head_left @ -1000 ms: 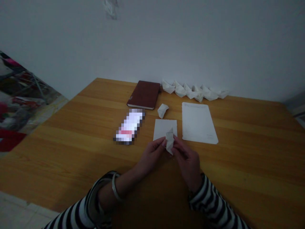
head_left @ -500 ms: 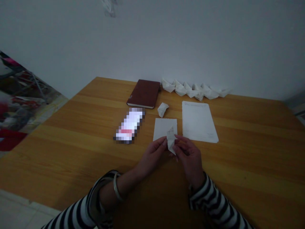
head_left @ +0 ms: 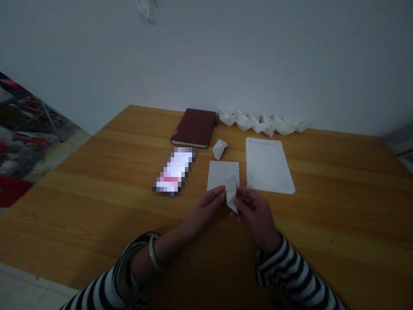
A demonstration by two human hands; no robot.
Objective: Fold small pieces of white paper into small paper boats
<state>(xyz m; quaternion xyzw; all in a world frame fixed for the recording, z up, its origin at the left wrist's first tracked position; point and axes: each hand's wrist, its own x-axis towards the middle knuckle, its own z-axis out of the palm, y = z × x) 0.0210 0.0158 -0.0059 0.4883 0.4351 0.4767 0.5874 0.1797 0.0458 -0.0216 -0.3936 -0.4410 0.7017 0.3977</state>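
Note:
A small folded piece of white paper (head_left: 231, 196) is held up between my two hands, over the near part of the table. My left hand (head_left: 208, 207) pinches its left edge with thumb and fingers. On the other side, my right hand (head_left: 256, 211) grips the paper's right edge, its thumb near the lower tip. Just behind the paper lies a small white sheet (head_left: 221, 172), its near edge partly covered by my hands. Further back sits another small folded paper piece (head_left: 220, 149).
A stack of white paper (head_left: 269, 165) lies to the right. Several folded paper boats (head_left: 258, 122) line the wall side of the wooden table (head_left: 338, 206). Left of them is a dark red notebook (head_left: 195, 128), with a lit phone (head_left: 176, 170) in front of it.
The folded paper's top point has dipped slightly, and my hands have shifted very little. Both hands keep their hold on it; the things on the table stay put.

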